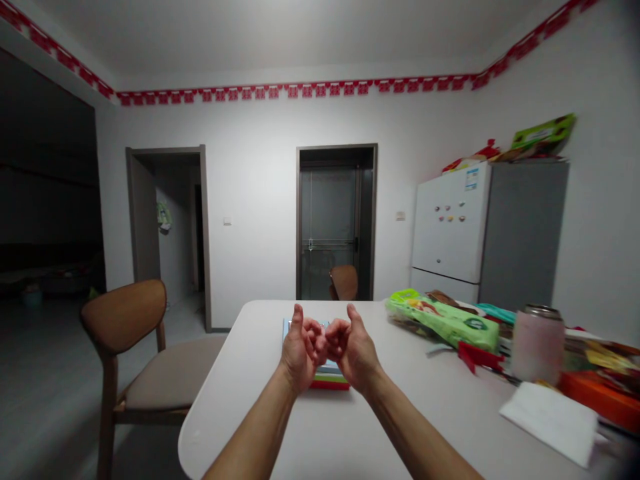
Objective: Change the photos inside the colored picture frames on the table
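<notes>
My left hand [303, 350] and my right hand [354, 350] are raised side by side above the white table [250, 427]. Both thumbs point up, apart from the loosely curled fingers. The fingers of the two hands meet in the middle, and nothing shows in either palm. Behind and below them lies a small stack of flat, book-like things [330, 385], with a light blue top and green and red edges beneath. My hands cover most of the stack.
To the right are a green plastic package [445, 320], a pink cup with a metal rim [537, 343], a white folded sheet [550, 420] and an orange box [600, 397]. A wooden chair [125, 320] stands left of the table. Behind stands a refrigerator [447, 227].
</notes>
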`<action>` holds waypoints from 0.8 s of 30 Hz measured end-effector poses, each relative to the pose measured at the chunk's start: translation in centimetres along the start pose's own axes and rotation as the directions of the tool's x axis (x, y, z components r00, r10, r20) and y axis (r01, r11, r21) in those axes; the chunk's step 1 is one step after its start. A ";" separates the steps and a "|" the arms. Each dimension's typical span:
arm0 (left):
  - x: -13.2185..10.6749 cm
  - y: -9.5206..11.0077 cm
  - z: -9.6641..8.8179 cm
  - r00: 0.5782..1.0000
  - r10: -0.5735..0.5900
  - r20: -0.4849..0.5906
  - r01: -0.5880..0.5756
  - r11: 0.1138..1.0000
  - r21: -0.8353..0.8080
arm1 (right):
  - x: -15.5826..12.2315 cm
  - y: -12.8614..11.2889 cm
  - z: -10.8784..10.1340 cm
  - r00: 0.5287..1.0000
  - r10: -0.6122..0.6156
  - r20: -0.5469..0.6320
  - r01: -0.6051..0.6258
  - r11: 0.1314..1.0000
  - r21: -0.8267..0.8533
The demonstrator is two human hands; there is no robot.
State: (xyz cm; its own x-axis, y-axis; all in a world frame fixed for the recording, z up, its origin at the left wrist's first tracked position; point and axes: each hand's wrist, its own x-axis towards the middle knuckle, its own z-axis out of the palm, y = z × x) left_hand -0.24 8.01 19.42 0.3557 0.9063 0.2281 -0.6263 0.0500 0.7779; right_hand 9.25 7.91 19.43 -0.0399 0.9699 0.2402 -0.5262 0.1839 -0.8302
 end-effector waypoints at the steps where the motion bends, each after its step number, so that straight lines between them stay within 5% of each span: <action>1: 0.0 0.1 0.0 0.999 -0.030 0.011 0.030 0.999 0.021 | 0.1 0.0 0.1 0.999 0.036 0.000 -0.036 0.999 -0.012; 8: -0.1 0.7 -0.4 0.982 -0.178 0.057 0.166 0.970 0.176 | 0.1 -0.2 0.7 0.984 0.173 0.043 -0.166 0.977 -0.137; 20: -0.1 -0.1 -2.2 0.984 -0.177 -0.028 0.179 0.957 0.227 | 0.3 1.6 0.8 0.970 0.243 0.009 -0.234 0.944 -0.233; 24: 0.0 -0.7 -3.7 0.971 -0.195 -0.138 0.223 0.948 0.228 | 1.5 3.6 -0.5 0.992 0.109 -0.066 -0.127 0.866 -0.484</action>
State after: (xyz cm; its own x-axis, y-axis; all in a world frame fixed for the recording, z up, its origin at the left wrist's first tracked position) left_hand -2.42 9.54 16.71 0.3723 0.9281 -0.0110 -0.3562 0.1539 0.9216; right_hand 7.72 10.13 16.53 -0.0411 0.9925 0.1149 -0.0393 0.1133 -0.9928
